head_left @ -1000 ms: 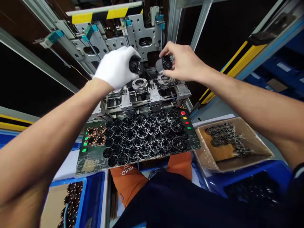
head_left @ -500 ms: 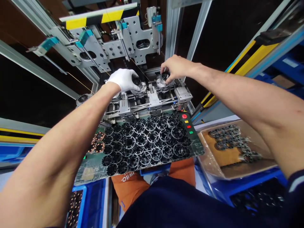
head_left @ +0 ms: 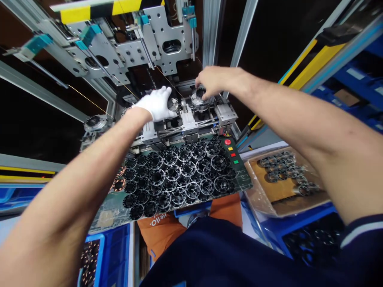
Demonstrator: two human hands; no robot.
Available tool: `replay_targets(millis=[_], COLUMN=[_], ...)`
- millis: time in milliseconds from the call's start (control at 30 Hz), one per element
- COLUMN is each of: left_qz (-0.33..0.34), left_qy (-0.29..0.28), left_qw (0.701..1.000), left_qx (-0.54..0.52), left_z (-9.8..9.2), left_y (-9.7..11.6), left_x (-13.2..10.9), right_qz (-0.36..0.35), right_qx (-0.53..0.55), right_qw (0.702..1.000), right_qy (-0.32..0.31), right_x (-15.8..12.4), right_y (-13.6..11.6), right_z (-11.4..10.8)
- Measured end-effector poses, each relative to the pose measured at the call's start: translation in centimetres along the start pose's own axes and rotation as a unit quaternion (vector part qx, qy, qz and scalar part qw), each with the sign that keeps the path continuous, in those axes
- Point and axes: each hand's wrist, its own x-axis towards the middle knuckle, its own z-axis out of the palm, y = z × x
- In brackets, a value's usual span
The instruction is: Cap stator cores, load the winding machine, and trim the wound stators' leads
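My left hand (head_left: pixel 158 104), in a white glove, is spread over a round metal holder (head_left: pixel 172 104) on the winding machine. Its fingers are apart, and whatever lies under the palm is hidden. To the right, my bare right hand (head_left: pixel 211 81) has thumb and fingers curled around a black slotted stator core (head_left: pixel 200 94). That core sits low in another round metal holder (head_left: pixel 202 104). Below both hands, rows of black stator cores with metal rims (head_left: pixel 188 169) cover the green bench (head_left: pixel 243 179). Copper-wound stators (head_left: pixel 119 184) lie at its left, partly behind my left forearm.
Above hangs a metal plate (head_left: pixel 134 56) with teal-clamped rods and thin wires running down to the holders. Coloured buttons (head_left: pixel 231 151) line the bench's right side. A cardboard box (head_left: pixel 269 203) of rings stands right; a blue bin (head_left: pixel 101 251) stands lower left.
My left fingers have spread and come off the core they were around. My right hand has lowered its core into the holder. The whole view has shifted slightly.
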Motion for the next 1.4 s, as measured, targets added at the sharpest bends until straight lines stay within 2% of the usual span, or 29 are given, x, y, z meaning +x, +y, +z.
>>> replay_targets(millis=[67,133,233,333,433,533,600,633,700,800,833,900,933,1000,1100,1200,1300,1400], left_qz=[0.004,0.004,0.002,0.015,0.012,-0.010,-0.008,-0.003,-0.001,-0.051,-0.085,-0.161,-0.175,-0.188,-0.185,-0.176,-0.166,-0.155], left_qy=[0.039,0.068,0.068,0.029,-0.005,0.005,0.022,0.033,0.066,0.143,0.151,0.113,0.090,0.051,0.024,0.038,0.068,0.056], left_qw=[0.999,0.997,0.997,0.998,0.998,0.998,0.998,0.998,0.996,0.987,0.984,0.981,0.980,0.981,0.982,0.984,0.984,0.986], left_qx=[-0.010,-0.024,-0.039,-0.053,-0.058,-0.058,-0.060,-0.061,-0.060,-0.048,-0.036,-0.008,-0.005,-0.004,-0.006,-0.003,-0.002,-0.012], left_z=[1.9,3.3,3.6,2.8,3.0,3.7,3.5,3.1,1.8,0.2,0.1,0.8,1.5,3.0,4.2,3.9,3.7,3.3], left_y=[1.2,1.7,1.2,0.1,0.6,2.2,2.1,1.3,-2.3,-10.7,-13.5,-17.9,-19.3,-20.7,-20.8,-20.6,-20.7,-20.8], left_x=[-1.4,-2.2,-2.1,-1.7,-1.9,-2.4,-3.2,-3.9,-6.2,-11.2,-13.0,-16.4,-17.7,-19.5,-19.8,-19.4,-19.7,-19.7], right_qz=[0.004,0.007,0.017,0.032,0.036,0.035,0.033,0.033,0.031,0.028,0.027,0.029,0.031,0.036,0.041,0.049,0.061,0.070], right_qx=[-0.027,-0.039,-0.045,-0.048,-0.057,-0.069,-0.073,-0.075,-0.076,-0.071,-0.069,-0.067,-0.067,-0.070,-0.074,-0.073,-0.075,-0.078], right_qw=[0.999,0.998,0.998,0.998,0.998,0.997,0.996,0.996,0.996,0.996,0.996,0.996,0.996,0.996,0.995,0.994,0.994,0.993], right_qy=[-0.040,-0.050,-0.033,-0.020,-0.021,-0.024,-0.027,-0.030,-0.036,-0.044,-0.046,-0.046,-0.046,-0.047,-0.058,-0.070,-0.055,-0.045], right_x=[-3.2,-6.4,-9.5,-10.0,-9.5,-9.4,-9.4,-9.5,-9.4,-9.3,-9.3,-9.4,-9.4,-9.3,-8.7,-7.8,-7.6,-7.5], right_y=[-2.1,-3.9,-5.2,-5.4,-5.3,-5.2,-5.1,-5.0,-4.7,-4.2,-4.1,-4.0,-4.1,-4.3,-4.6,-5.0,-5.7,-7.0], right_z=[1.7,3.3,4.7,4.9,4.9,4.8,4.9,4.9,5.2,5.6,5.7,5.8,5.8,5.7,4.9,3.7,2.9,2.4])
